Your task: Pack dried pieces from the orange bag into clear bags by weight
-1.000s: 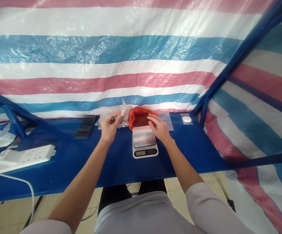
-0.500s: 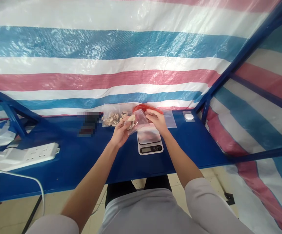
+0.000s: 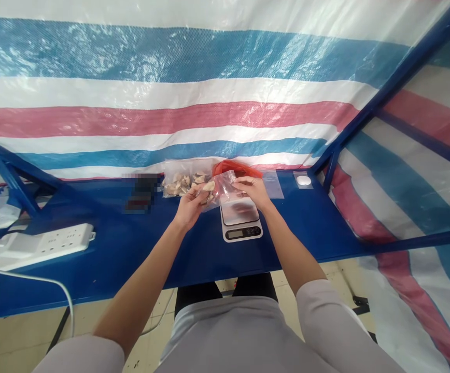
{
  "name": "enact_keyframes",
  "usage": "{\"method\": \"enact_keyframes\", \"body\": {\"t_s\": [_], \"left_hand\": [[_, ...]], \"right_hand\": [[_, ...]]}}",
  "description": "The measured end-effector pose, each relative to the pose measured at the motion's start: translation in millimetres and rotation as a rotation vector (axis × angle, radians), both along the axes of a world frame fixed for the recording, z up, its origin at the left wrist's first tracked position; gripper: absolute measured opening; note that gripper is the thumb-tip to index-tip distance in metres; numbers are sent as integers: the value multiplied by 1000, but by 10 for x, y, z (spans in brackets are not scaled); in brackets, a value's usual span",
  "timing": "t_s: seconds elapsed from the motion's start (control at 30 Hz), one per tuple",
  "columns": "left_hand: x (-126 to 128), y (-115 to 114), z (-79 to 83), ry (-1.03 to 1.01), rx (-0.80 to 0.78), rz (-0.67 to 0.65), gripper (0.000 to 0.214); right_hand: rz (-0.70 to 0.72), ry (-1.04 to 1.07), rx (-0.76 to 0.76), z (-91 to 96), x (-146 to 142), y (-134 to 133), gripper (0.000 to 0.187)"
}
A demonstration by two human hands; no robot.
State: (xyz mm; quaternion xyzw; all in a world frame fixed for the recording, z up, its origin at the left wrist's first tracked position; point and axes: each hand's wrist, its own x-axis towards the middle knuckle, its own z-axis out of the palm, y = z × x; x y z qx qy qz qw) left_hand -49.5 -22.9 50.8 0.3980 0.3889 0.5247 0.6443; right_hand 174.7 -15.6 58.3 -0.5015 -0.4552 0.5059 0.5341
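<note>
Head view: my left hand (image 3: 189, 209) grips the lower side of a small clear plastic bag (image 3: 222, 190) of pale pieces (image 3: 208, 194), my right hand (image 3: 253, 190) pinches its top corner above the kitchen scale (image 3: 241, 225), and a slack grip could spill pieces onto the blue table (image 3: 93, 248)

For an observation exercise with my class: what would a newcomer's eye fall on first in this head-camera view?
The pink, white and blue striped tarpaulin fills the view behind a bright blue tabletop. Near the table's far edge, the left hand and right hand hold a small clear plastic bag of pale pieces beside a digital kitchen scale. Behind them lie a larger clear bag of similar pieces and a red plastic bag.
</note>
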Motion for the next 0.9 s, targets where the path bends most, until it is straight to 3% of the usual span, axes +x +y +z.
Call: {"method": "enact_keyframes", "body": {"t_s": [0.23, 0.33, 0.4, 0.53, 0.73, 0.9], "left_hand": [[-154, 17, -92, 520, 321, 248, 46], [-89, -17, -28, 698, 442, 243, 39], [14, -15, 24, 731, 486, 166, 35], [260, 103, 104, 650, 361, 4, 30], [442, 324, 158, 382, 42, -67, 39], [433, 395, 121, 332, -64, -78, 35]], "right_hand": [[60, -54, -11, -42, -2, -41, 30], [78, -99, 2, -86, -20, -29, 25], [80, -165, 43, -101, -34, -7, 21], [52, -326, 162, -74, -64, 16, 16], [48, -609, 340, 3, -103, -19, 15], [58, -719, 396, 7, -136, -18, 17]]}}
